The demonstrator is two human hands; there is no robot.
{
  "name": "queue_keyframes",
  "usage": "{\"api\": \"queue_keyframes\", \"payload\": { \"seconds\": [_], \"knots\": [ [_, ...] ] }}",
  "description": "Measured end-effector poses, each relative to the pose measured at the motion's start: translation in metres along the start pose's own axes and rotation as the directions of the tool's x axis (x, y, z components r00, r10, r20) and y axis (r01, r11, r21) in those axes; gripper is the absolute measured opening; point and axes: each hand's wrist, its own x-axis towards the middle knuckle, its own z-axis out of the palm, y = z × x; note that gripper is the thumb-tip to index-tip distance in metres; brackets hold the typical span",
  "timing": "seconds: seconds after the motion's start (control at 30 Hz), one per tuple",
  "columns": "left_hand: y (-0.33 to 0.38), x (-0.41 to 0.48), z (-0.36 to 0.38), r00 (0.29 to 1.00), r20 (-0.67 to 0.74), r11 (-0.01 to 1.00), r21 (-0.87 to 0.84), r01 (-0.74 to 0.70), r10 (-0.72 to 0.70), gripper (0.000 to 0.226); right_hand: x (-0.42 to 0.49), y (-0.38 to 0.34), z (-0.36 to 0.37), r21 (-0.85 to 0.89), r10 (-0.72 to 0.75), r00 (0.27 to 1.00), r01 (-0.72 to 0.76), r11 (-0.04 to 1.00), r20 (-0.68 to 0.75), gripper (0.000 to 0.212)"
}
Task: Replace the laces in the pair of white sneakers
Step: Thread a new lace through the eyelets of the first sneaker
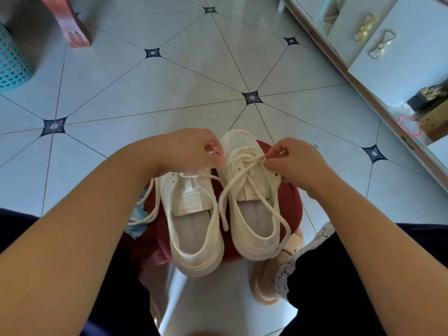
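Two white sneakers stand side by side on a dark red stool [291,202], toes pointing away from me. The right sneaker [252,214] carries a white lace [244,180] threaded through its front eyelets, with both loose ends trailing back over the shoe. My right hand [295,161] pinches that lace at an eyelet on the shoe's right side. My left hand [191,151], fingers curled, hovers over the toe of the left sneaker [191,226] and appears to grip a lace there. A loose lace end [148,209] hangs off the left sneaker's left side.
A light tiled floor [169,88] surrounds the stool. A teal basket [12,61] and a red-brown furniture leg [72,23] stand at the far left. White cabinets with bow handles [378,44] run along the right. My knees and a pink slipper [266,282] flank the stool.
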Motion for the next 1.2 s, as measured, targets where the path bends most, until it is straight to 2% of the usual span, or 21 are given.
{"api": "queue_keyframes", "payload": {
  "seconds": [0.1,0.17,0.3,0.37,0.43,0.57,0.7,0.8,0.87,0.97,1.2],
  "knots": [
    [0.002,0.002,0.006,0.994,-0.035,0.960,-0.266,0.086,-0.099,0.017,-0.004,-0.008,0.002,-0.071,-0.189,0.980,0.184,0.980,-0.060,0.019],
    [0.003,0.005,0.014,0.990,-0.087,0.932,-0.355,0.077,-0.115,0.027,-0.007,-0.014,0.005,-0.084,-0.269,0.962,0.266,0.960,-0.037,0.024],
    [0.005,0.014,0.029,0.970,-0.227,0.943,-0.334,0.005,-0.085,0.023,-0.008,-0.018,0.014,-0.249,-0.340,0.940,0.334,0.909,0.021,0.014],
    [0.003,0.015,0.036,0.963,-0.259,0.934,-0.355,-0.024,-0.073,0.018,-0.008,-0.018,0.012,-0.337,-0.346,0.938,0.330,0.882,0.014,0.016],
    [0.002,0.015,0.043,0.948,-0.314,0.927,-0.367,-0.075,-0.048,0.015,-0.007,-0.016,0.008,-0.414,-0.335,0.939,0.333,0.847,0.071,0.020],
    [-0.002,0.019,0.051,0.942,-0.336,0.905,-0.405,-0.126,-0.019,0.022,-0.008,-0.016,0.006,-0.457,-0.301,0.944,0.330,0.826,0.138,0.015],
    [-0.003,0.020,0.054,0.922,-0.387,0.912,-0.375,-0.169,0.012,0.020,-0.008,-0.018,0.009,-0.373,-0.281,0.950,0.312,0.874,0.137,0.008],
    [-0.003,0.020,0.055,0.918,-0.397,0.870,-0.460,-0.179,-0.021,0.022,-0.008,-0.018,0.010,-0.334,-0.294,0.947,0.322,0.886,0.131,0.007],
    [-0.003,0.019,0.055,0.922,-0.381,0.800,-0.571,-0.182,-0.063,0.019,-0.008,-0.019,0.009,-0.311,-0.323,0.945,0.325,0.893,0.061,0.004],
    [-0.002,0.018,0.049,0.929,-0.361,0.655,-0.723,-0.220,-0.086,0.016,-0.009,-0.023,0.009,-0.187,-0.340,0.940,0.333,0.924,-0.005,0.005],
    [0.004,0.015,0.046,0.944,-0.328,0.629,-0.742,-0.229,-0.042,0.017,-0.013,-0.031,0.014,0.056,-0.352,0.936,0.351,0.935,0.009,0.014]
  ]
}}
